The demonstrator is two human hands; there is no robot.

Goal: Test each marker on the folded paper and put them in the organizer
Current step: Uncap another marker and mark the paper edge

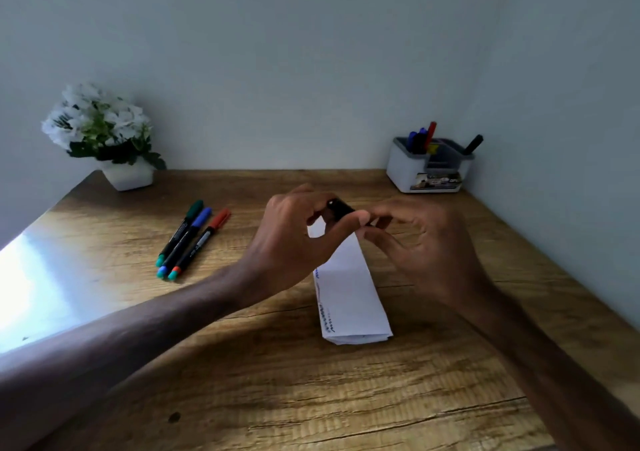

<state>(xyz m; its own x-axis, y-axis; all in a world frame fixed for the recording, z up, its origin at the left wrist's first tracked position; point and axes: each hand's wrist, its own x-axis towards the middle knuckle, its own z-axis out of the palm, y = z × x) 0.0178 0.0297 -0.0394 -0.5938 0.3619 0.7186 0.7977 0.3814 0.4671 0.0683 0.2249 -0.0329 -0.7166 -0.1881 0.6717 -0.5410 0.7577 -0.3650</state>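
Both hands meet above the far end of the folded white paper (349, 295), which carries scribbles along its left edge. My left hand (298, 243) pinches the black cap end of a black marker (340, 209). My right hand (419, 243) grips the rest of that marker, which its fingers hide. Three markers lie side by side on the table to the left: a green one (180, 232), a blue one (185, 241) and a red one (201, 243). The white organizer (429, 170) stands at the back right with several markers upright in it.
A white pot of white flowers (104, 132) stands at the back left corner of the wooden table (311, 398). Walls close the table in at the back and on the right. Bright glare covers the table's left edge.
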